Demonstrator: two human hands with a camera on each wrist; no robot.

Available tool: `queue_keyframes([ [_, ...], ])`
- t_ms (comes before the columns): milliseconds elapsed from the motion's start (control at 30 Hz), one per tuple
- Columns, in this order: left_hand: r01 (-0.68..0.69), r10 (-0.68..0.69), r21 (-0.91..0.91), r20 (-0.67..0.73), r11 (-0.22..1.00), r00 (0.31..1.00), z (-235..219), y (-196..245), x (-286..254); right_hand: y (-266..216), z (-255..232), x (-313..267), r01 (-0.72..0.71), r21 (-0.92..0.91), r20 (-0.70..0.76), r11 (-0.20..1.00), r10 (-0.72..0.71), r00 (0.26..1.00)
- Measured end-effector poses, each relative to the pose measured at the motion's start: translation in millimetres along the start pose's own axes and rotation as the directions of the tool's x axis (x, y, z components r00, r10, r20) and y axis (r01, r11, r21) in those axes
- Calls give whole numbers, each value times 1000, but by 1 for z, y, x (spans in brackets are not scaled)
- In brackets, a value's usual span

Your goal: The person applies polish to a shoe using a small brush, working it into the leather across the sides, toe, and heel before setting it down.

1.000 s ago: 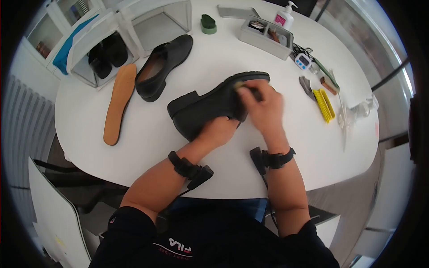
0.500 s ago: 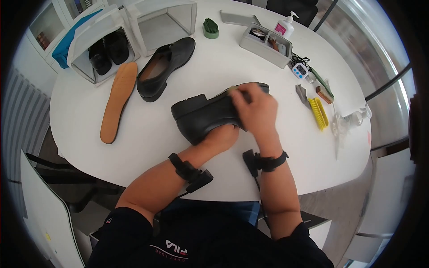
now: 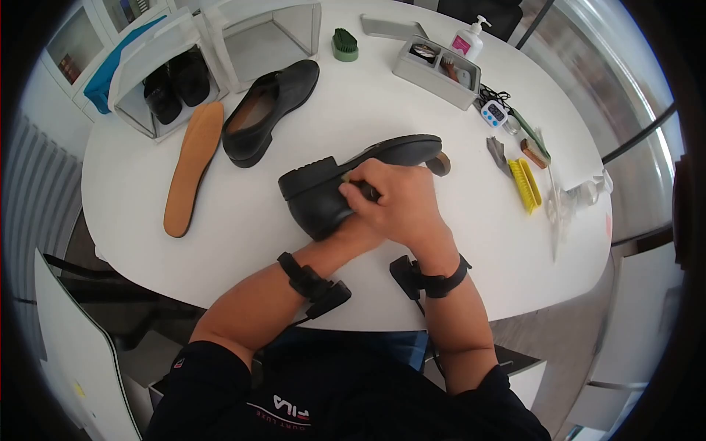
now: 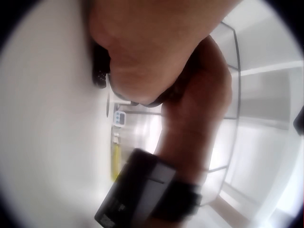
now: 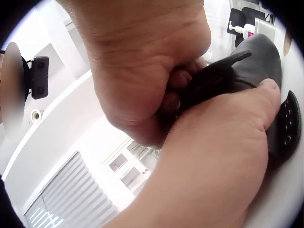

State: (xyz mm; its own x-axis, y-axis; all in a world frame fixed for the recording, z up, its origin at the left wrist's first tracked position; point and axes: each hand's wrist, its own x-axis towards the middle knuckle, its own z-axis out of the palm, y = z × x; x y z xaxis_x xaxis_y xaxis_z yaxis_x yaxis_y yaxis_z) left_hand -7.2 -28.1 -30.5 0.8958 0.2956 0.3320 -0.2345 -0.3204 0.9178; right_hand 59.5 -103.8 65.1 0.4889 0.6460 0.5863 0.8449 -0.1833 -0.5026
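Black and held crosswise, the shoe (image 3: 312,195) points its heel left and toe right, the left hand (image 3: 360,234) gripping its opening, the right hand (image 3: 403,202) pinching a small, mostly hidden thing (image 3: 346,177) over its heelward side.

Tabletop (image 3: 239,220) lane left of centre, between tan insole (image 3: 193,173) and central black shoe (image 3: 315,198), grey tin (image 3: 434,82) blocking upper right, yellow brush (image 3: 525,185) and probably clear plastic (image 3: 562,206) at right

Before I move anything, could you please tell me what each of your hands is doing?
Left hand: gripping the shoe.
Right hand: closed, pinching a small item at the shoe's side, too hidden to name.
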Motion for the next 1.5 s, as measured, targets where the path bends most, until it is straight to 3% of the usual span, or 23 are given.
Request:
queue_keyframes([
  [33, 0, 0, 1, 7, 1000, 1000, -8, 6, 8, -2, -2, 0, 45, 41, 35, 998, -47, 998],
  [67, 109, -198, 348, 231, 931, 953, -20, 8, 14, 11, 0, -1, 67, -14, -31, 998, -67, 997],
  [100, 106, -441, 667, 357, 738, 823, -28, 7, 15, 22, -1, -2, 59, -15, -38, 998, -60, 997],
  [133, 112, -293, 609, 205, 785, 934, -25, -5, 11, 34, -4, -2, -106, -96, -171, 990, 88, 981],
  [167, 102, -290, 611, 216, 785, 932, -28, -19, 10, 45, -8, -2, -276, -154, -312, 949, 218, 924],
  [233, -180, -18, 715, 260, 675, 965, -43, -21, 22, 64, -17, -6, -404, -44, -383, 914, 358, 852],
  [267, 44, -54, 269, 30, 962, 998, -41, -31, 26, 70, -20, -8, -428, -38, -389, 903, 381, 839],
  [333, 139, -140, 152, -4, 978, 990, -43, -12, 28, 80, -23, -11, -482, -93, -469, 872, 388, 793],
  [533, 300, -326, -254, -68, 920, 943, -42, 1, 31, 90, -27, -16, -599, -105, -541, 794, 460, 704],
  [600, 317, -364, -372, -61, 872, 929, -45, 4, 33, 83, -26, -14, -584, 239, -428, 776, 624, 654],
  [633, 318, -392, -481, -57, 817, 918, -48, 8, 33, 79, -22, -14, -583, 247, -437, 774, 626, 645],
  [667, 316, -422, -584, -50, 748, 905, -49, 11, 34, 75, -16, -15, -482, 280, -360, 830, 556, 749],
  [700, 319, -420, -578, -46, 751, 907, -50, 13, 34, 71, -12, -16, -374, 321, -281, 870, 465, 839],
  [733, 348, -456, -601, -32, 720, 889, -51, 14, 34, 66, -9, -17, -375, 325, -286, 868, 468, 836],
  [800, 381, -491, -615, -11, 690, 871, -52, 15, 35, 57, -7, -19, -190, 10, -265, 982, 186, 946],
  [833, 356, -461, -617, -12, 702, 887, -52, 14, 35, 60, -8, -19, -195, 12, -270, 981, 191, 944],
  [933, 329, -435, -599, -37, 730, 900, -50, 15, 34, 80, -19, -15, -484, -10, -501, 875, 414, 760],
  [1033, 329, -439, -590, -48, 737, 897, -48, 13, 33, 78, -12, -19, -487, 89, -416, 869, 476, 774],
  [1067, 325, -437, -605, -41, 727, 899, -47, 11, 33, 77, -10, -21, -347, 12, -326, 938, 332, 885],
  [1167, 360, -450, -535, -42, 764, 892, -48, 8, 32, 56, -12, -18, -157, -16, -297, 987, 145, 944],
  [1233, 356, -430, -521, -25, 776, 902, -48, 14, 31, 74, -16, -14, -232, -18, -351, 973, 211, 912],
  [1300, 345, -408, -508, -14, 789, 913, -47, 17, 29, 85, -25, -12, -504, 148, -424, 851, 516, 745],
  [1500, 334, -480, -626, -72, 704, 874, -50, 24, 36, 95, -23, -17, -591, 431, -325, 682, 728, 604],
])
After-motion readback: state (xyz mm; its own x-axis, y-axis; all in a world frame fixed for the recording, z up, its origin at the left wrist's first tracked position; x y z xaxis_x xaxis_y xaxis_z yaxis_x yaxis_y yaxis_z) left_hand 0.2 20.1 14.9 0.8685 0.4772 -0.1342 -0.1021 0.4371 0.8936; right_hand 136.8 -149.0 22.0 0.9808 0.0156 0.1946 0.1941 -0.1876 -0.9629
